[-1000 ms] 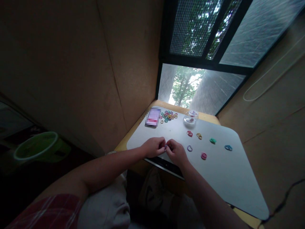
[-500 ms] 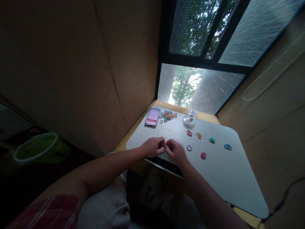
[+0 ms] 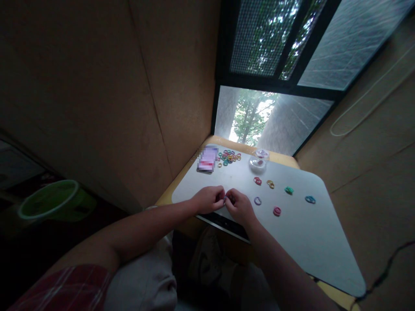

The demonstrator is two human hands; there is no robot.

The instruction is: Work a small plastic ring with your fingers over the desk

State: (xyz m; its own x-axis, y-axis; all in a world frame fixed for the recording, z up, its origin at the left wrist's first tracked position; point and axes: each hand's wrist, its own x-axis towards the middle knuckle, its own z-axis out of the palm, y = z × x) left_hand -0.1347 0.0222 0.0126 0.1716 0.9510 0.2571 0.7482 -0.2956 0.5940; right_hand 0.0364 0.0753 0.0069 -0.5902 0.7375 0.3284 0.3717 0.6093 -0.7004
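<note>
My left hand point(image 3: 210, 199) and my right hand point(image 3: 238, 205) meet at the near edge of the white tabletop point(image 3: 298, 242). Both are closed, thumbs and fingertips pinched together. A tiny purplish bit shows between the fingertips, too small and too covered to name. Just right of my right hand lies a purple hair tie point(image 3: 257, 201). Beyond it are pink hair ties point(image 3: 276, 211), red ones point(image 3: 257, 181), yellow ones point(image 3: 270, 184), green ones point(image 3: 289, 190) and blue ones point(image 3: 310, 199), each colour in its own small group. A mixed pile of hair ties point(image 3: 229, 157) sits farther back.
A phone-like flat object point(image 3: 208, 159), blurred out, lies left of the pile. The clear round container point(image 3: 258, 164) stands at the back, its lid point(image 3: 262, 153) behind it. Walls and a window point(image 3: 253, 116) border the table. A green basket point(image 3: 58, 201) is at the left.
Almost nothing differs. My hands stay pinched together in the same place, with only a slight shift at the fingertips.
</note>
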